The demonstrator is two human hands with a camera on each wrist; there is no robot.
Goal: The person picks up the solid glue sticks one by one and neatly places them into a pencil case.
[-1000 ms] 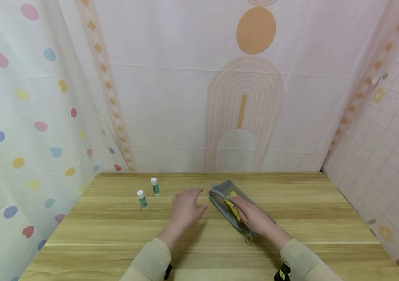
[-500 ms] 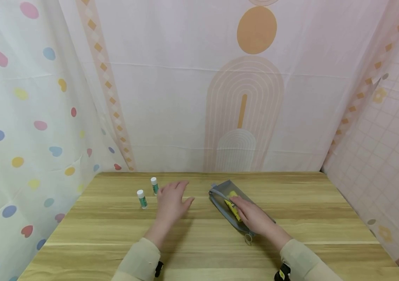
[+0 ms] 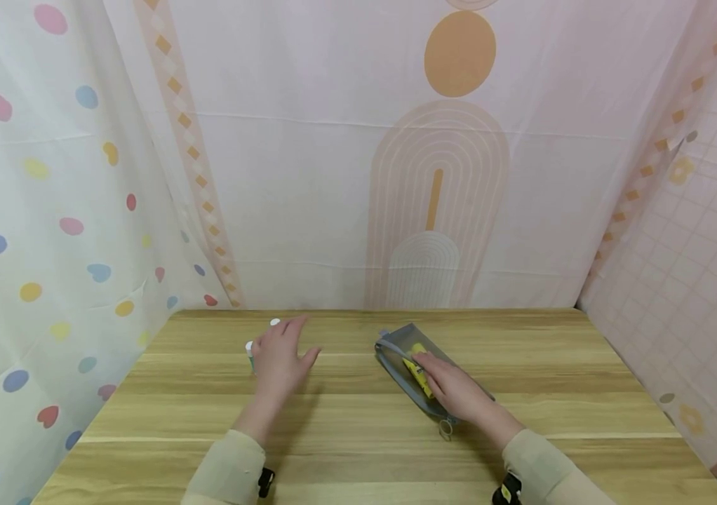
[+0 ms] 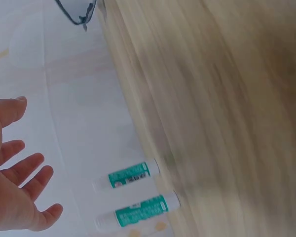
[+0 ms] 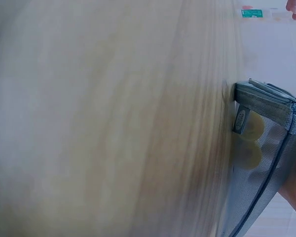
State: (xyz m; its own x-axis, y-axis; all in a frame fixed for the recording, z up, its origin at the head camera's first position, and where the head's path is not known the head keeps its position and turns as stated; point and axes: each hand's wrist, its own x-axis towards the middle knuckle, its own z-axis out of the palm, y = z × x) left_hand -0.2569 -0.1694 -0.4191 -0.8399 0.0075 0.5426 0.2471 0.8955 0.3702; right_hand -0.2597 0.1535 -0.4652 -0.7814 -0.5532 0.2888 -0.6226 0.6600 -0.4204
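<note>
Away on the left, two green-labelled, white-capped sticks stood upright on the wooden tabletop, partly behind the left hand in the head view, that hand near them with its fingers spread and empty! Across to the right lay the grey mesh pouch, a yellow packed item showing inside, and there the right hand was, fingers gripping the pouch's upper edge!
</note>
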